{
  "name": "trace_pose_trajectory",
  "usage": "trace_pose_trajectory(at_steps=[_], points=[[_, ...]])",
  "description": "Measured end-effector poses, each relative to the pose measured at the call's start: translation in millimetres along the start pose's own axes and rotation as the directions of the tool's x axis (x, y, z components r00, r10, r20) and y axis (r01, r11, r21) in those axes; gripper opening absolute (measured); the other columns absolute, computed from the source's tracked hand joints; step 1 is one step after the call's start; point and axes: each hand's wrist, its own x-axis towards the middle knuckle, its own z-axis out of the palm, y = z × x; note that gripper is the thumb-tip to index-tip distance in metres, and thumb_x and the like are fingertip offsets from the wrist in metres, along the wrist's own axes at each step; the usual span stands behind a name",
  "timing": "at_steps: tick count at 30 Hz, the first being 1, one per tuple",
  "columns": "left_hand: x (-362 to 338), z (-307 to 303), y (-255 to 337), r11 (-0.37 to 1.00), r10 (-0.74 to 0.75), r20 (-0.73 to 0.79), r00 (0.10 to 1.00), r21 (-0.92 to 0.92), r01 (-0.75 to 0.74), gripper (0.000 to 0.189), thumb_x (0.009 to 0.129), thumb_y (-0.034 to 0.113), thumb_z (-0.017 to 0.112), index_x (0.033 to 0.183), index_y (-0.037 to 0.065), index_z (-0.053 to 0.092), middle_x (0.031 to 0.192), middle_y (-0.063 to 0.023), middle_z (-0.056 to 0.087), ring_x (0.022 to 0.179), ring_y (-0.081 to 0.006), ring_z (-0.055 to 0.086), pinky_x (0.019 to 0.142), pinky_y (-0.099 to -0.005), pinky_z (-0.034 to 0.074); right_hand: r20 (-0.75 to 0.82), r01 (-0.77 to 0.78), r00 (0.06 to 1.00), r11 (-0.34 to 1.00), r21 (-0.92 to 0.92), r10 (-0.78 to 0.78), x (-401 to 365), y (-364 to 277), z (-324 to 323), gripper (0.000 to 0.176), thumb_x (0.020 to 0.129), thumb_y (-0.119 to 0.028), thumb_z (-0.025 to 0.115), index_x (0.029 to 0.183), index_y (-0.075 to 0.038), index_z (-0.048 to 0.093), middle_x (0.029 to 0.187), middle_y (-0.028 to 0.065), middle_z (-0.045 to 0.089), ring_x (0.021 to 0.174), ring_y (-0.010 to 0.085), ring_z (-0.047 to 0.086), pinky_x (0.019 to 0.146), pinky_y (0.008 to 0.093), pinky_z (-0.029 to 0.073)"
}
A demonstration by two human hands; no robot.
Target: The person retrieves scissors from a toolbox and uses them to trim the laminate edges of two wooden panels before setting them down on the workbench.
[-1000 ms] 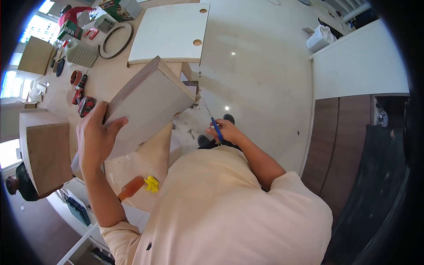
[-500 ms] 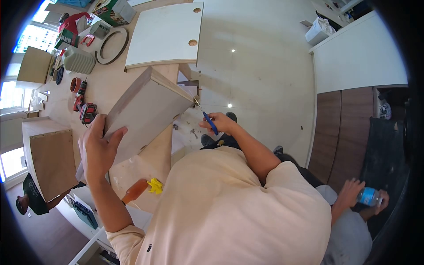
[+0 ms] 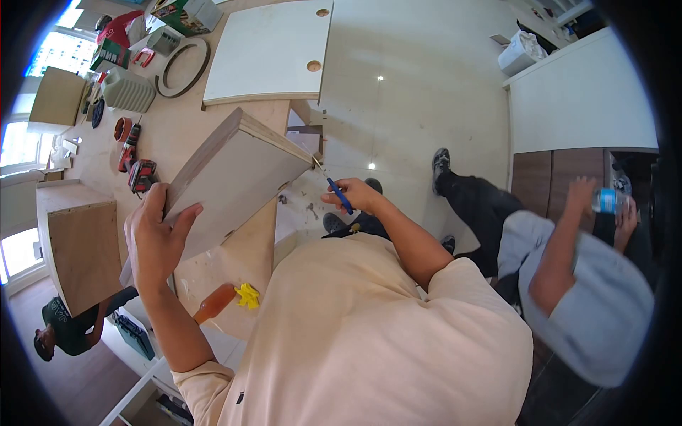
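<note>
My left hand (image 3: pixel 158 238) grips a pale wooden panel (image 3: pixel 231 181) by its near left edge, thumb on the light face and fingers on the far side. The panel is tilted above the workbench, its thick layered edge facing up and right. In my right hand (image 3: pixel 355 195) is a slim tool with a blue handle (image 3: pixel 340 195); I cannot make out its exact kind. Its metal tip is at or close to the panel's right corner. Below the panel, an orange bottle (image 3: pixel 215 304) and a crumpled yellow piece (image 3: pixel 247 296) lie on the workbench (image 3: pixel 252 266).
A red cordless drill (image 3: pixel 142 175), tape roll (image 3: pixel 122 129), edging coil (image 3: pixel 165 82), jerrycan (image 3: pixel 128 91) and white door panel (image 3: pixel 266 50) sit on the bench. A co-worker in grey (image 3: pixel 593 298) walks at right with a water bottle (image 3: pixel 607 201). Another person (image 3: pixel 71 326) stands lower left.
The co-worker at right has moved forward, up the view, carrying the water bottle. My hands, panel and blue-handled tool are nearly unmoved; the view has shifted slightly.
</note>
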Motion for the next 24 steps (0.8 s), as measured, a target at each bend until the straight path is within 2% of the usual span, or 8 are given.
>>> trace_pose_trajectory(at_steps=[3, 9, 12, 18, 21, 24], points=[[-0.6, 2.2, -2.9, 0.999, 0.02, -0.004, 1.0, -0.042, -0.02, 0.04, 0.072, 0.019, 0.082, 0.092, 0.002, 0.053, 0.066, -0.016, 0.048, 0.061, -0.034, 0.04, 0.06, -0.0352, 0.042, 0.001, 0.006, 1.0, 1.0, -0.004, -0.006, 0.4, 1.4, -0.6, 0.065, 0.076, -0.042, 0.083, 0.114, 0.006, 0.062, 0.073, 0.0079, 0.064, 0.056, 0.0124, 0.059, 0.051, 0.0231, 0.047], [-1.5, 2.1, -1.7, 0.999, 0.004, 0.002, 1.0, -0.035, -0.004, 0.04, 0.073, 0.019, 0.082, 0.09, 0.001, 0.051, 0.066, -0.0138, 0.045, 0.063, -0.0307, 0.035, 0.059, -0.0331, 0.041, -0.012, 0.004, 1.0, 0.999, -0.049, -0.005, 1.9, 0.1, -0.6, 0.063, 0.076, -0.042, 0.083, 0.11, 0.007, 0.064, 0.069, 0.0074, 0.064, 0.054, 0.0121, 0.059, 0.05, 0.0234, 0.048], [-2.2, 0.0, 0.7, 1.0, 0.011, 0.007, 1.0, 0.006, -0.011, 0.038, 0.073, 0.026, 0.082, 0.09, 0.004, 0.056, 0.068, -0.0165, 0.053, 0.062, -0.0377, 0.051, 0.06, -0.0395, 0.043, -0.026, 0.014, 1.0, 0.997, -0.08, -0.016, 2.4, 3.6, 1.0, 0.06, 0.076, -0.042, 0.083, 0.105, 0.007, 0.065, 0.066, 0.0071, 0.063, 0.052, 0.0118, 0.059, 0.049, 0.0237, 0.048], [-4.2, 0.3, 1.7, 1.0, 0.019, 0.001, 1.0, 0.007, -0.019, 0.038, 0.073, 0.025, 0.082, 0.09, 0.003, 0.056, 0.068, -0.0177, 0.053, 0.064, -0.0392, 0.051, 0.06, -0.0404, 0.044, -0.068, 0.021, 0.997, 0.984, -0.178, -0.034, -5.4, 1.7, -4.3, 0.055, 0.078, -0.041, 0.083, 0.1, 0.006, 0.066, 0.066, 0.0081, 0.064, 0.052, 0.0126, 0.061, 0.049, 0.0245, 0.048], [-4.8, -0.4, 2.5, 1.0, 0.016, 0.009, 1.0, -0.014, -0.016, 0.039, 0.073, 0.023, 0.082, 0.09, 0.003, 0.054, 0.068, -0.0181, 0.053, 0.065, -0.0395, 0.051, 0.061, -0.0408, 0.044, -0.054, 0.012, 0.998, 0.975, -0.222, -0.025, 1.3, 22.2, -13.8, 0.054, 0.078, -0.04, 0.082, 0.101, 0.006, 0.065, 0.065, 0.0079, 0.064, 0.051, 0.0131, 0.062, 0.048, 0.0245, 0.048], [-4.5, -2.9, 5.3, 1.0, -0.002, 0.042, 0.999, -0.008, 0.002, 0.039, 0.073, 0.019, 0.082, 0.097, 0.003, 0.055, 0.071, -0.0184, 0.055, 0.066, -0.04, 0.053, 0.062, -0.0412, 0.045, -0.01, -0.027, 1.0, 0.982, -0.188, 0.025, -8.3, 29.8, -21.1, 0.053, 0.078, -0.039, 0.082, 0.102, 0.006, 0.064, 0.073, 0.0086, 0.066, 0.055, 0.0127, 0.061, 0.051, 0.0246, 0.049]])
